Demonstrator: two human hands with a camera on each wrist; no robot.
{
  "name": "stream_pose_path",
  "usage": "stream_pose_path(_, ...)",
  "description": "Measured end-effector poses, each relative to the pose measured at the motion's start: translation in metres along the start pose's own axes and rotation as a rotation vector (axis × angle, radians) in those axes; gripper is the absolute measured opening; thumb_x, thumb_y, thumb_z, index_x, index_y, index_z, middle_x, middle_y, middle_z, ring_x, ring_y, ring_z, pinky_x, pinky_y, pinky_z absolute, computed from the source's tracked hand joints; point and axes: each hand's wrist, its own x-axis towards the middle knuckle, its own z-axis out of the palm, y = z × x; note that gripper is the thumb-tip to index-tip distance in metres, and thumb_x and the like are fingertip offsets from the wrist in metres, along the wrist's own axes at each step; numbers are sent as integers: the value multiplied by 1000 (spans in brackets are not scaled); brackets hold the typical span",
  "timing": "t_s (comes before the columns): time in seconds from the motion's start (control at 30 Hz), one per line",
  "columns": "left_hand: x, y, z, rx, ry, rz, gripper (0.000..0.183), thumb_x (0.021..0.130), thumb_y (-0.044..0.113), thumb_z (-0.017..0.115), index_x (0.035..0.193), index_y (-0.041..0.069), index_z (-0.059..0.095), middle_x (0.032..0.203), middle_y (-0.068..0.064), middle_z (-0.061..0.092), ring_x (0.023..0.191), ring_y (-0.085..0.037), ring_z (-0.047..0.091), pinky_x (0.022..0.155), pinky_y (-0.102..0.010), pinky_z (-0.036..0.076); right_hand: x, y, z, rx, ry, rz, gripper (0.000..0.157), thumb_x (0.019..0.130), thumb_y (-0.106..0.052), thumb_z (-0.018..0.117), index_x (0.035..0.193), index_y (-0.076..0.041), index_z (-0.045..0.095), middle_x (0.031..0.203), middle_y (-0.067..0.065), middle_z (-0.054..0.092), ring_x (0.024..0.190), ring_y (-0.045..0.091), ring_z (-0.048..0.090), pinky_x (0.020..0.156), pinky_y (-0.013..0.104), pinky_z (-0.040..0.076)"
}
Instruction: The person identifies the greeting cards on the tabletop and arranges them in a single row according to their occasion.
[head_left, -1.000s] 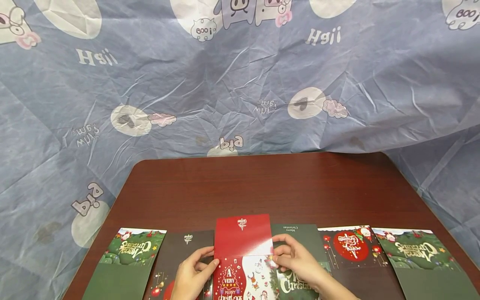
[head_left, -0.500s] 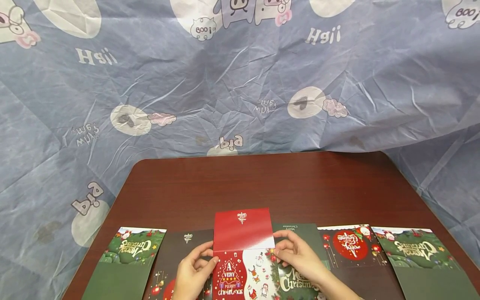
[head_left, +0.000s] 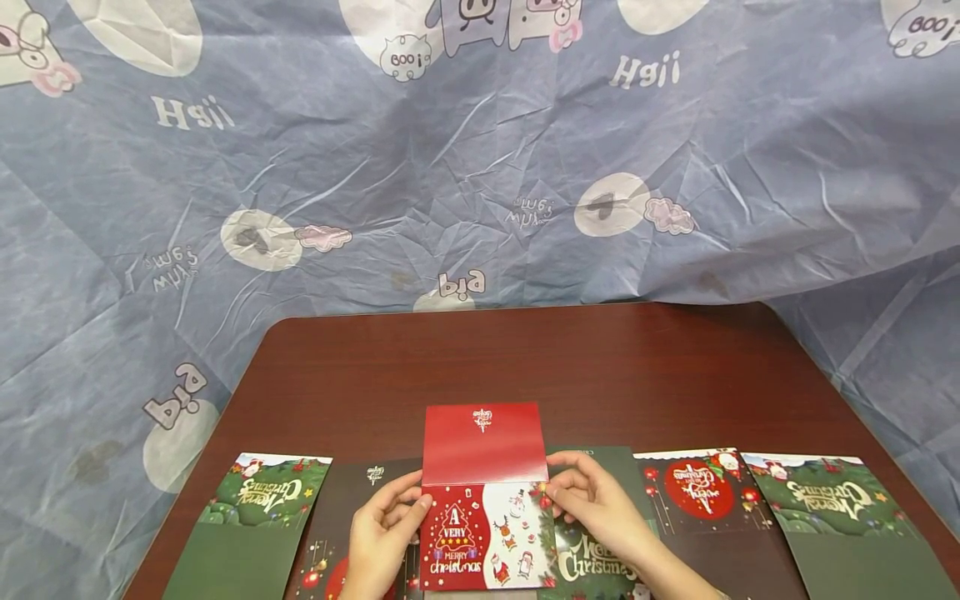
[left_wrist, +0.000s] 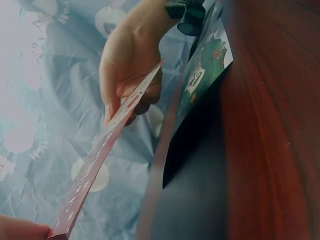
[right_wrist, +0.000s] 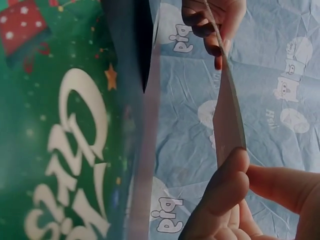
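A red and white Christmas card [head_left: 489,533], unfolded along a crease across its middle, is held up between both hands. Its plain red panel [head_left: 483,450] lies toward the far side. My left hand [head_left: 382,533] pinches the card's left edge between thumb and fingers. On the opposite edge, near the crease, my right hand [head_left: 596,508] pinches it the same way. Both wrist views show the card edge-on, raised off the table; the right wrist view has my right hand [right_wrist: 240,200] close up. Under and beside the card lie a dark card [head_left: 337,508] and a green card [head_left: 600,575].
Further unfolded Christmas cards lie in a row along the near side: a green card [head_left: 232,550] at far left, a dark card with a red circle [head_left: 720,558] and another green card [head_left: 862,558] at right. A brown wooden table [head_left: 517,358] extends back to a blue printed cloth [head_left: 465,167].
Both hands have moved the red card slightly away from the person and upward in the head view, so its whole lower panel now shows. The other cards stay where they were.
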Motion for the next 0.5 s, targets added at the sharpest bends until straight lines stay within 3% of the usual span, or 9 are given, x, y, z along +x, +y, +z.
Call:
stream_pose_path(0.3, 11, 9, -2, 18, 17, 79, 27, 84, 4, 69, 111, 0, 65, 83, -10, 66, 53, -6, 52, 44, -21, 44, 6, -13, 1, -25, 37, -35, 38, 92, -12, 60, 123, 3, 45, 89, 16, 63, 69, 15, 61, 62, 30, 53)
stream_pose_path(0.5, 18, 15, -3, 43, -14, 139, 26, 87, 7, 66, 112, 3, 65, 83, -7, 66, 48, -6, 44, 40, -20, 38, 13, -20, -2, -47, 49, -97, 36, 92, -10, 60, 122, 5, 46, 89, 17, 63, 69, 15, 62, 60, 30, 53)
